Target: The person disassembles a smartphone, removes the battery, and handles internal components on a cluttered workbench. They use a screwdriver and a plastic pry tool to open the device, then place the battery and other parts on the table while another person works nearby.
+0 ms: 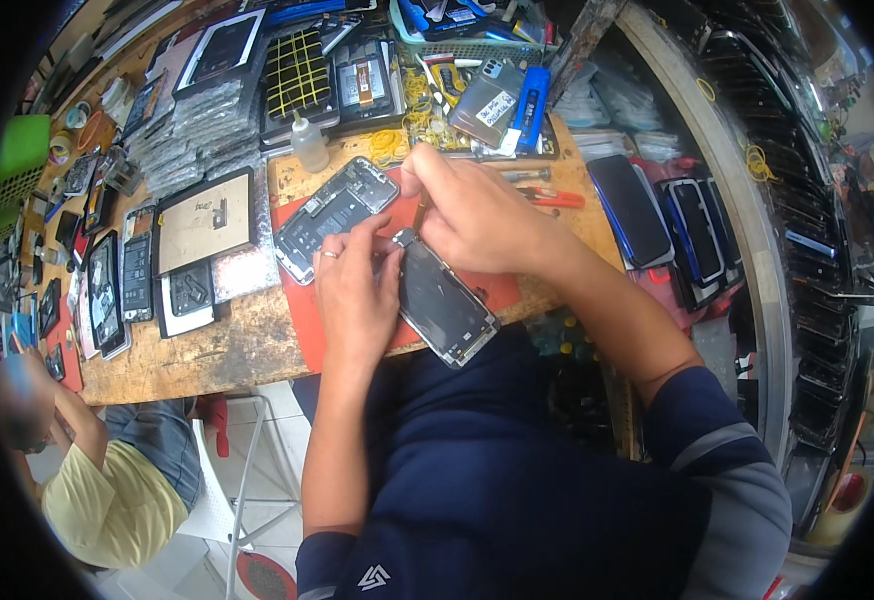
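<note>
A dark phone screen panel (pixel 442 305) lies slanted at the front edge of the bench, its inner side up and its lower end past the edge. My left hand (pixel 352 295), with a ring on one finger, grips the panel's upper left side. Above the panel's top end, my right hand (pixel 467 210) is closed round a slim brownish screwdriver (pixel 420 213) pointing down at the small parts there. Its tip is too small to make out. An opened phone body (pixel 332 215) with battery and boards exposed rests just beyond my left hand on a red mat (pixel 307 325).
A clear dropper bottle (pixel 309 146) stands behind the phone body. Red-handled pliers (pixel 555 198) lie right of my right hand. Stacked bagged parts (pixel 192 135) and opened phones crowd the left. More phones (pixel 629 210) sit right. A person in a yellow shirt (pixel 117 505) sits at lower left.
</note>
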The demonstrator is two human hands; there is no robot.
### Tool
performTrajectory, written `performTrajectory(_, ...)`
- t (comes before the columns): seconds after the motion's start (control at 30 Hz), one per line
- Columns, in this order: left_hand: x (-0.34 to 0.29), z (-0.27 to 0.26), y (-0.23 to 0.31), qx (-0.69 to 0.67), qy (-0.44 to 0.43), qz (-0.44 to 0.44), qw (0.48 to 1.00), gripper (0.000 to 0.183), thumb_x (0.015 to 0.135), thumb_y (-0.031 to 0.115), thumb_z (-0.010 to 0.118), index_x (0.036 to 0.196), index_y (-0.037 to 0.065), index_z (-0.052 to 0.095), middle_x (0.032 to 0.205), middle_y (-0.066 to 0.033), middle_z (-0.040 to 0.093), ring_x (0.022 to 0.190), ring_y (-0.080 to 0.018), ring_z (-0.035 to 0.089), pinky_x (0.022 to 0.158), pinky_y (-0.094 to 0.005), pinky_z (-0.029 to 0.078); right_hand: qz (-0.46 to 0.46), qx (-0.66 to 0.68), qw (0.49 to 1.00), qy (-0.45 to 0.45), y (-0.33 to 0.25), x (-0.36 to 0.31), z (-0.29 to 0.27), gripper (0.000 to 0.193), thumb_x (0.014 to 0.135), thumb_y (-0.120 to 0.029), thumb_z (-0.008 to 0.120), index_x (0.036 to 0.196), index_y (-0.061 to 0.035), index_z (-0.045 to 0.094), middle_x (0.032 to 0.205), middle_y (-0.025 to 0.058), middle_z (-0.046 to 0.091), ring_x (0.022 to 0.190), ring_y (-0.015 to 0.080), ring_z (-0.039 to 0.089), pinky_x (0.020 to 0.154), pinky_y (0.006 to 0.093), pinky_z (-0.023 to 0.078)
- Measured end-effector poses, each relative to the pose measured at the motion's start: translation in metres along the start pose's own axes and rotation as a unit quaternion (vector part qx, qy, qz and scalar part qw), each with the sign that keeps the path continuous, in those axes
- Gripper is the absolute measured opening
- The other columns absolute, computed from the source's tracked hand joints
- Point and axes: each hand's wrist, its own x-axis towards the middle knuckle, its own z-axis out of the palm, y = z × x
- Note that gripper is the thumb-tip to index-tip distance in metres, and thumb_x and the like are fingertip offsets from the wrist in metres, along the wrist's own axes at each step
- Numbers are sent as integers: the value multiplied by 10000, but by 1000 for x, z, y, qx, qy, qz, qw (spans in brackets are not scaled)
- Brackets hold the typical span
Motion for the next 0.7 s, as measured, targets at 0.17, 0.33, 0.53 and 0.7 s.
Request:
performTrajectory(0.17, -2, 1, -3, -1, 2, 0, 1000, 483, 885, 26, 822, 1339, 85, 666, 974, -51, 789, 1005, -281, 654, 939, -417, 483, 51, 86, 995, -22, 3, -2, -5, 298, 823, 45, 612, 1091, 5, 489, 918, 224, 654, 861, 465, 680, 745, 507, 535)
performTrajectory(0.33, -1, 3, -5, -3, 7, -4, 1000, 535, 864, 2, 814, 1363, 95, 644, 959, -33, 782, 999, -273, 670, 916, -437, 472, 33, 124, 992, -2, 0, -1, -1, 252, 845, 36, 633, 1064, -3, 514, 922, 149, 656, 822, 317, 693, 714, 411, 539)
performTrajectory(0.53, -1, 2, -4, -9, 2, -2, 1000, 541, 876, -18, 779, 1384, 92, 627, 950, -57, 751, 978, -294, 665, 911, -441, 472, 45, 148, 987, 43, 3, -6, 11, 191, 930, 0, 671, 1055, -10, 527, 862, 135, 671, 687, 248, 683, 655, 392, 538)
performTrajectory(0.7, -2, -1, -5, -27, 62, 14, 998, 456, 933, -42, 735, 1369, 45, 634, 999, -122, 715, 911, -285, 690, 847, -409, 543, 119, 263, 939, 186, 17, -19, 17, 79, 1064, -20, 598, 1088, -32, 523, 982, 68, 667, 845, 123, 669, 741, 296, 583)
